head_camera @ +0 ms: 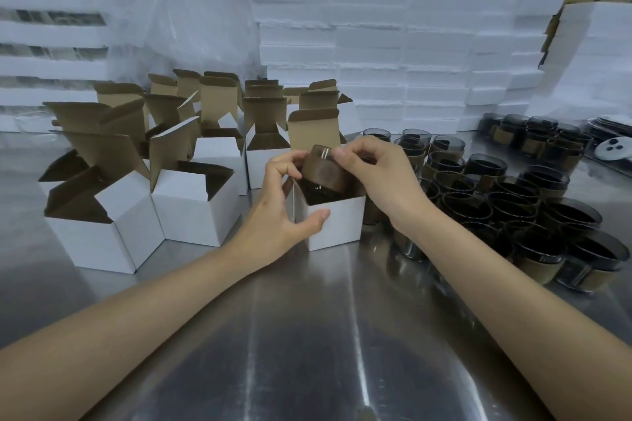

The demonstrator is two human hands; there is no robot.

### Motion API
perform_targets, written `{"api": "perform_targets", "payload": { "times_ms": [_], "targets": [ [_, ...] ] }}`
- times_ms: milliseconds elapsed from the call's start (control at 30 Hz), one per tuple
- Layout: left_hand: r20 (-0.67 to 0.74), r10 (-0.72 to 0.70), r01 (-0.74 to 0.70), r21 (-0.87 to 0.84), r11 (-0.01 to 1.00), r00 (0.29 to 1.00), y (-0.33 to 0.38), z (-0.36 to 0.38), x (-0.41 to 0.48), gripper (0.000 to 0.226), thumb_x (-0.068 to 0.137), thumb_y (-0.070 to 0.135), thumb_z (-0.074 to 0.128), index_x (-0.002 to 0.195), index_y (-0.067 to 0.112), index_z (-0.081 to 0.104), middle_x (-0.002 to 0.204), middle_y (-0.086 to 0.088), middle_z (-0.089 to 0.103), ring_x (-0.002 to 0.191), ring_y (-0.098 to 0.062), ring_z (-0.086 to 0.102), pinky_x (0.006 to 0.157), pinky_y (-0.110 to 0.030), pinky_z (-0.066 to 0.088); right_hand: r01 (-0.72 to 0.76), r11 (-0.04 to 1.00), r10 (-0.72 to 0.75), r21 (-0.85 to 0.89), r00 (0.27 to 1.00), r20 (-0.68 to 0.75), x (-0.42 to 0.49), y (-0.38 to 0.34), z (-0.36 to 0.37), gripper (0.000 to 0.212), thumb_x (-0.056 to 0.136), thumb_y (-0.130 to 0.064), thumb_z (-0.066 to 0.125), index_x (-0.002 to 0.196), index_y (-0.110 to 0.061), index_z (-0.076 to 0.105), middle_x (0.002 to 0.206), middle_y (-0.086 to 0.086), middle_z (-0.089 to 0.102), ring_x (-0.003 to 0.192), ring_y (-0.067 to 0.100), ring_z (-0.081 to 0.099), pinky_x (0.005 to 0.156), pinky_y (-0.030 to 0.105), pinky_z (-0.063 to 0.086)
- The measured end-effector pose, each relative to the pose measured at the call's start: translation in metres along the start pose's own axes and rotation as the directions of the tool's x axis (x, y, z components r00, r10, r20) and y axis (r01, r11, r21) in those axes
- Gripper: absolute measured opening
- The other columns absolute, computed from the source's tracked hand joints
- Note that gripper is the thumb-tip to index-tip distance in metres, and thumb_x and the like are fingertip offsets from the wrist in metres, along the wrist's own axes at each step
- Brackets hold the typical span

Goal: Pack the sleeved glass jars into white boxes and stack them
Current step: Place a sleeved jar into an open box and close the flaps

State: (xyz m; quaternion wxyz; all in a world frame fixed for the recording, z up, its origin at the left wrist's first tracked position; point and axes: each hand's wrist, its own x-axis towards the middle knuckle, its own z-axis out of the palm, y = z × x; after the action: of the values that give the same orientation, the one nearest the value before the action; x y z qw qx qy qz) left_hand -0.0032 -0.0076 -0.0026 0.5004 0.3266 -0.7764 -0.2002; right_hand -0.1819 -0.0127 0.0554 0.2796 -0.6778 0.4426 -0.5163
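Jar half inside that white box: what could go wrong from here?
1. The jar sits tilted in the white box, so its sleeve may catch on the box wall and ride up.
2. The right hand pinches it only near the rim with fingertips, so the glass could slip.
3. The waiting jars stand crowded right beside the box, close to the right wrist, and a careless move might knock some over. The left hand steadies the box, which helps.

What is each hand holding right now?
Left hand: grips the open white box.
Right hand: pinches the sleeved jar, partly inside that box.
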Motion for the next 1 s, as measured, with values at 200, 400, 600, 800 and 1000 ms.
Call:
{"api": "perform_targets", "payload": {
  "times_ms": [200,400,600,800,1000],
  "targets": [
    [-0.036,-0.054,0.053,-0.035,0.998,0.998,-0.002,-0.003,0.001,0.05,0.073,0.044,0.07,0.104,0.04,0.032,0.141,0.022,0.03,0.133,0.001,0.035,0.108,-0.017,0.034,0.25,0.921,-0.177,-0.298,0.952,0.251,-0.007,0.005,0.004,0.007,0.086,-0.022,0.07,0.08,-0.019,0.069,0.088,-0.003,0.067,0.102,0.01,0.05,0.088,0.02,0.037],
    [-0.001,-0.096,0.095,-0.067,0.993,0.995,0.001,-0.004,0.002,0.055,0.077,0.035,0.07,0.117,0.038,0.031,0.154,0.012,0.02,0.141,0.002,0.023,0.112,-0.017,0.028,0.253,0.925,-0.188,-0.284,0.954,0.235,-0.011,0.007,0.007,0.018,0.094,-0.017,0.06,0.107,-0.016,0.072,0.106,-0.014,0.064,0.108,0.0,0.051,0.094,0.004,0.032],
    [0.062,-0.2,0.201,-0.001,0.98,0.978,-0.003,-0.007,0.001,0.075,0.094,0.02,0.053,0.153,0.032,0.008,0.16,0.019,-0.001,0.144,0.006,0.002,0.12,-0.032,0.012,0.056,0.995,-0.052,-0.085,0.998,0.045,-0.035,0.021,0.035,0.038,0.1,-0.016,0.047,0.138,-0.015,0.043,0.137,-0.003,0.046,0.125,0.002,0.043,0.109,0.02,0.034],
    [-0.039,-0.125,0.129,0.16,0.979,0.991,0.002,-0.007,0.003,0.034,0.095,0.013,0.056,0.127,0.024,0.059,0.145,0.014,0.037,0.136,0.007,0.021,0.112,-0.01,0.018,0.098,0.967,-0.064,-0.234,0.987,0.147,-0.035,0.029,0.041,0.049,0.1,-0.025,0.047,0.145,-0.011,0.032,0.149,-0.001,0.035,0.129,-0.005,0.028,0.096,-0.008,0.014],
    [-0.006,-0.185,0.185,0.043,0.982,0.983,0.007,-0.008,0.003,0.031,0.094,0.014,0.059,0.112,0.038,0.062,0.154,0.014,0.01,0.137,0.005,0.014,0.103,0.002,0.012,0.078,0.996,-0.067,-0.051,0.98,0.185,-0.034,0.026,0.037,0.025,0.097,-0.02,0.054,0.12,-0.014,0.046,0.137,-0.025,0.035,0.122,-0.025,0.028,0.103,0.003,0.022]
  ]
}}
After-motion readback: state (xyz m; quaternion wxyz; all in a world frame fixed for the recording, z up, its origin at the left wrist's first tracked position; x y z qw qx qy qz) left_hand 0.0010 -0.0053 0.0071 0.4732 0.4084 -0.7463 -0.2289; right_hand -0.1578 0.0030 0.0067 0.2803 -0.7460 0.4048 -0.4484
